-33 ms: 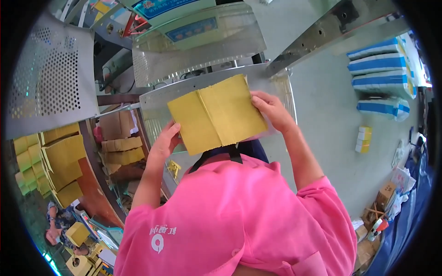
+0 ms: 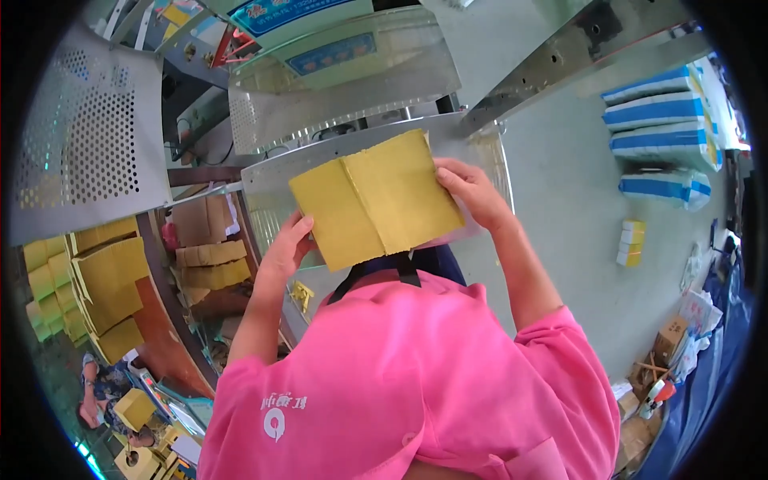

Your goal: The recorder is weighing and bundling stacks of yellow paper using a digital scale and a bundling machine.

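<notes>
Between my two hands is a yellow cardboard sheet [image 2: 408, 188], tilted a little, with a raised crease running down it left of its middle. My left hand [image 2: 286, 244] grips its left edge, thumb on top and the fingers mostly hidden beneath. At the opposite edge my right hand [image 2: 474, 192] has its thumb on the upper face and the other fingers curled round the side and under. The sheet is above the near part of a metal machine table [image 2: 280, 172] and hides some of it.
A clear guard [image 2: 352, 96] stands beyond the table, and a metal beam [image 2: 552, 72] slants at upper right. Left are a perforated panel [image 2: 80, 144] and stacked yellow cardboard [image 2: 112, 276]. Blue-and-white bundles [image 2: 660, 116] lie right. Another person [image 2: 100, 396] is at lower left.
</notes>
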`<state>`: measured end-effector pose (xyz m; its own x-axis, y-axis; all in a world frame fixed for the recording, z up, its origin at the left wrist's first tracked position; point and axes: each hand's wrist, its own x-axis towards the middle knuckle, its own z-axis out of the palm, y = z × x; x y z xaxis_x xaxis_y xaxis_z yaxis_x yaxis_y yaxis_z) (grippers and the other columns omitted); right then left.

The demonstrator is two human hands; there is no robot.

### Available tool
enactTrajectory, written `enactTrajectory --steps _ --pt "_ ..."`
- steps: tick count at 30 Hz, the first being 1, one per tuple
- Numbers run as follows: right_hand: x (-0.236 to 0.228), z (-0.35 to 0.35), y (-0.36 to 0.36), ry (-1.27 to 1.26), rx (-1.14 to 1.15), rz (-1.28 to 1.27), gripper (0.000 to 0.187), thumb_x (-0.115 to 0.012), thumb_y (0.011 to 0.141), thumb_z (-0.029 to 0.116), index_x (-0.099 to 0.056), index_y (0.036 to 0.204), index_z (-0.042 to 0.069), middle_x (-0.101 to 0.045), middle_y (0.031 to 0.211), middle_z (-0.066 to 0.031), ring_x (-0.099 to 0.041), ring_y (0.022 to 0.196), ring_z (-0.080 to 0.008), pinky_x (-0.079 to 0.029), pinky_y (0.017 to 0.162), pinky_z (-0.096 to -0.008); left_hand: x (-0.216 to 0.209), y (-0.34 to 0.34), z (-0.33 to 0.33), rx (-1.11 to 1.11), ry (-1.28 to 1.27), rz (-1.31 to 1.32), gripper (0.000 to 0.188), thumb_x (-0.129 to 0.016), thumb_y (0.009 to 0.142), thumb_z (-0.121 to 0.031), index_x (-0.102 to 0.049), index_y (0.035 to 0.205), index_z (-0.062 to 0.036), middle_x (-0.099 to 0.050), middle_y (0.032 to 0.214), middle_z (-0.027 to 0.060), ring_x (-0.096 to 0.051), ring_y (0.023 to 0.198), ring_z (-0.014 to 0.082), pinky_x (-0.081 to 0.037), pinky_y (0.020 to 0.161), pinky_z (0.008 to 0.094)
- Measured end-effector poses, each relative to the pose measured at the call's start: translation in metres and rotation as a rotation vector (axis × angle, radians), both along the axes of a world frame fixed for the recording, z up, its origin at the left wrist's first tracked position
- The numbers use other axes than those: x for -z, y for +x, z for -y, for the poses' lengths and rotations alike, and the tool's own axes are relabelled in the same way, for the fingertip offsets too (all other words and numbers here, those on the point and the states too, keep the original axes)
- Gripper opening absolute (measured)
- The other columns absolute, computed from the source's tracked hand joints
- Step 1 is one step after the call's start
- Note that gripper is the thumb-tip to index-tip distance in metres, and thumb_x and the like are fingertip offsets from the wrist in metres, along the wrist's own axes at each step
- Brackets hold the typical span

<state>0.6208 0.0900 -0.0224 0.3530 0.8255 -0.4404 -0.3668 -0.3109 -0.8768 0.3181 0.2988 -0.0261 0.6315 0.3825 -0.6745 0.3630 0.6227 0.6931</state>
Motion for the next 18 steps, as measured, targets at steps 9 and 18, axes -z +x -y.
enactTrajectory --steps 9,18 --pt "0.001 0.006 0.034 0.162 -0.074 0.195 0.043 -0.057 0.092 0.01 -0.056 0.134 0.007 -0.043 0.146 -0.0074 -0.046 0.129 -0.0195 -0.035 0.109 -0.0324 0.012 0.026 -0.001 0.052 0.484 0.327 0.069 -0.071 0.081 0.003 -0.036 0.142 -0.0034 -0.054 0.13 0.0078 -0.051 0.123 0.0186 -0.043 0.103 0.0377" --pt "0.018 0.013 0.015 0.117 0.563 0.067 0.042 -0.057 0.092 -0.001 -0.053 0.133 0.003 -0.057 0.131 -0.0077 -0.053 0.12 -0.0152 -0.043 0.1 -0.03 0.031 0.086 0.018 0.247 0.882 0.254 0.061 -0.072 0.082 0.0 -0.042 0.135 -0.0023 -0.056 0.126 0.0072 -0.056 0.114 0.0179 -0.047 0.095 0.0334"
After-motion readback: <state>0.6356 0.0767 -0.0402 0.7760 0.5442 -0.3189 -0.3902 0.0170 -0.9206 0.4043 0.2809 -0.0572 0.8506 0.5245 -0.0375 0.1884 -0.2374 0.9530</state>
